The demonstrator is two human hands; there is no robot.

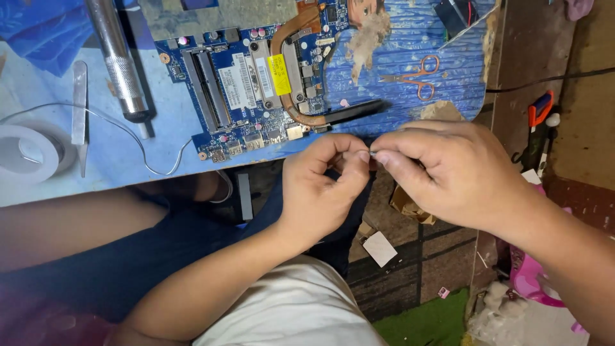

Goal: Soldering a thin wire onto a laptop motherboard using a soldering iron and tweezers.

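Head view: both hands meet just below the table (pixel 128 168) edge, over the person's lap. The left hand (pixel 318 192) has thumb and forefinger pinched together, and the right hand (pixel 448 173) is pinched the same way, the fingertips (pixel 364 156) of the two touching around a tiny metallic part (pixel 372 154), too small to identify. The other fingers of both hands are curled in. The part sits between the two pinches, just in front of the near edge of the table and near the black tip of the heat pipe assembly. On the table lies a blue circuit board (pixel 250 96) with a copper heat pipe (pixel 289 45) curving across it and a yellow label beside the pipe. Left of the board rests a metal cylinder tool (pixel 118 61), with a thin wire (pixel 128 138) looping past it, a flat metal blade (pixel 79 109) and a white tape roll (pixel 29 154) at the far left. Orange-handled scissors (pixel 416 77) lie on the blue mat (pixel 410 45) right of the board, above the right hand. Below the hands, a white square (pixel 379 248) and cardboard scraps lie on the floor.
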